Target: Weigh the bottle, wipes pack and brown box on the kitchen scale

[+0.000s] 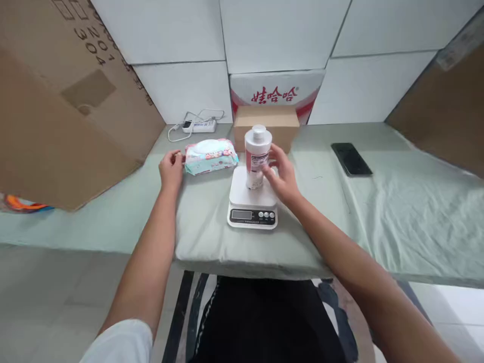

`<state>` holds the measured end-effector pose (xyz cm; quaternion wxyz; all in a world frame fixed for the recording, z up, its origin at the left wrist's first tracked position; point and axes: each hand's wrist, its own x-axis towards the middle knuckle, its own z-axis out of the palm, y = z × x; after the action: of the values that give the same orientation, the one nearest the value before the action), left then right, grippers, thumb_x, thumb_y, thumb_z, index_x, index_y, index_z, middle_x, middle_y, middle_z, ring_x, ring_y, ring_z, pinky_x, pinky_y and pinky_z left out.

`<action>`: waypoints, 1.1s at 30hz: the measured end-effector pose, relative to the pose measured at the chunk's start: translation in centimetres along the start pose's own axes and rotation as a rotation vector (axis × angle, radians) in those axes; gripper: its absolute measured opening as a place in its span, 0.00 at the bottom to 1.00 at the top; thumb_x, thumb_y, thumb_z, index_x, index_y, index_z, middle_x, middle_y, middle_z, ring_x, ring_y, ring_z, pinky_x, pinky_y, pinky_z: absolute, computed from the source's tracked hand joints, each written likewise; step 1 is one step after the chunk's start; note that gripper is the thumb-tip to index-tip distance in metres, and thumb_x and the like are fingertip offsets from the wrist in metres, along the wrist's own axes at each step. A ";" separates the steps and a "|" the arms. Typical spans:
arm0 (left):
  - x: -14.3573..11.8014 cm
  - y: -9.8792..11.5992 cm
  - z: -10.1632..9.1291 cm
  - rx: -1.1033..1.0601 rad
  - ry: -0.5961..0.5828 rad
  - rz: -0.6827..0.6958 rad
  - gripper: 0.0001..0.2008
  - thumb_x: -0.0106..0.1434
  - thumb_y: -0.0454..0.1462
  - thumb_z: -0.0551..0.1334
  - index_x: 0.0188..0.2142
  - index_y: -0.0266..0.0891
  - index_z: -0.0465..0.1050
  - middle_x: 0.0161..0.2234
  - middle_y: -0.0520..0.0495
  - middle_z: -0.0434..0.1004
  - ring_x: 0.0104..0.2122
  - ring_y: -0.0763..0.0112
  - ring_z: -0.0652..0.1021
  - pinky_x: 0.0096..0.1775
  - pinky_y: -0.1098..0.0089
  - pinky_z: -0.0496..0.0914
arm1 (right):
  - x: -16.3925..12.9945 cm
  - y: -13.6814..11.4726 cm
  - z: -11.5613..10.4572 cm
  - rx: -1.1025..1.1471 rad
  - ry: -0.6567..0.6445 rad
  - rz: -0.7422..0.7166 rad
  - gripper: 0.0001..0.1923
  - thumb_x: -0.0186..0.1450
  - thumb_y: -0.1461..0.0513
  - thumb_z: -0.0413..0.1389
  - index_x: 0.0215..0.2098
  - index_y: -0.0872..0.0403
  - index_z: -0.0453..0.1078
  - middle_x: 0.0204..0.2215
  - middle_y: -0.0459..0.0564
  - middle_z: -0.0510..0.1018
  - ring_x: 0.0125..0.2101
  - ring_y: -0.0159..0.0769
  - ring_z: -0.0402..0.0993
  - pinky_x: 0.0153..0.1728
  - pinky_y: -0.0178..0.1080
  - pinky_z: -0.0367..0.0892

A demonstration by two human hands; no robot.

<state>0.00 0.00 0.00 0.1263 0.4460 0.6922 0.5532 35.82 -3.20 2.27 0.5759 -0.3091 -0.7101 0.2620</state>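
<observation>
On the scale (252, 199), your right hand (282, 176) spreads slack beside the bottle (257, 156), left hand (171, 169) curled touching the wipes pack (210, 156); weighing seems underway.

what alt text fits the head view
A white plastic bottle stands on a white digital kitchen scale, the right hand open beside it. The left hand touches a pastel wet-wipes pack on the pale green cloth-covered table.

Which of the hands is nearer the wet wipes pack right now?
Left. The left hand sits right at the left end of the wet wipes pack, about touching it. The right hand is off to its right, by the bottle on the scale.
</observation>
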 end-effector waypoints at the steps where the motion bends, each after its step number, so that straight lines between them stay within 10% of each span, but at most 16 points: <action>1: 0.0 -0.1 0.0 -0.017 -0.004 -0.014 0.13 0.69 0.39 0.61 0.47 0.36 0.80 0.44 0.39 0.87 0.46 0.59 0.86 0.52 0.63 0.80 | 0.0 0.2 -0.4 -0.003 0.053 -0.006 0.33 0.70 0.36 0.58 0.64 0.43 0.68 0.51 0.53 0.82 0.50 0.47 0.79 0.48 0.50 0.75; 13: 0.7 -1.1 0.2 -0.070 -0.028 -0.081 0.13 0.65 0.35 0.61 0.47 0.36 0.79 0.41 0.41 0.87 0.43 0.60 0.86 0.51 0.62 0.80 | -0.3 -0.8 -0.4 -0.165 -0.035 0.001 0.33 0.68 0.37 0.60 0.61 0.46 0.71 0.52 0.56 0.82 0.53 0.53 0.76 0.58 0.60 0.70; 20: 0.7 -1.5 0.1 -0.082 -0.038 -0.070 0.12 0.65 0.36 0.63 0.47 0.37 0.79 0.41 0.42 0.86 0.43 0.60 0.86 0.52 0.60 0.79 | -0.1 -1.1 0.2 -0.149 -0.108 0.030 0.30 0.67 0.39 0.62 0.57 0.48 0.72 0.45 0.53 0.82 0.41 0.44 0.75 0.43 0.48 0.73; 27: 0.4 -0.9 0.1 -0.186 -0.016 -0.125 0.09 0.66 0.34 0.61 0.45 0.38 0.77 0.41 0.40 0.86 0.43 0.61 0.86 0.49 0.61 0.81 | 2.6 5.8 -7.8 -0.316 0.363 0.122 0.32 0.65 0.38 0.62 0.57 0.49 0.69 0.48 0.56 0.79 0.45 0.47 0.77 0.42 0.49 0.76; 33: 0.4 -0.7 0.2 -0.205 -0.015 -0.141 0.07 0.66 0.33 0.61 0.43 0.39 0.76 0.39 0.42 0.84 0.40 0.61 0.86 0.49 0.61 0.80 | 2.2 11.0 -12.9 -0.498 0.525 0.215 0.33 0.59 0.40 0.66 0.53 0.51 0.70 0.44 0.54 0.80 0.41 0.44 0.75 0.54 0.60 0.73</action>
<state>-0.43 0.45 -0.59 0.2151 0.3852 0.6608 0.6072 49.66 5.97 -1.73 0.6145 -0.5690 -0.5439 0.0524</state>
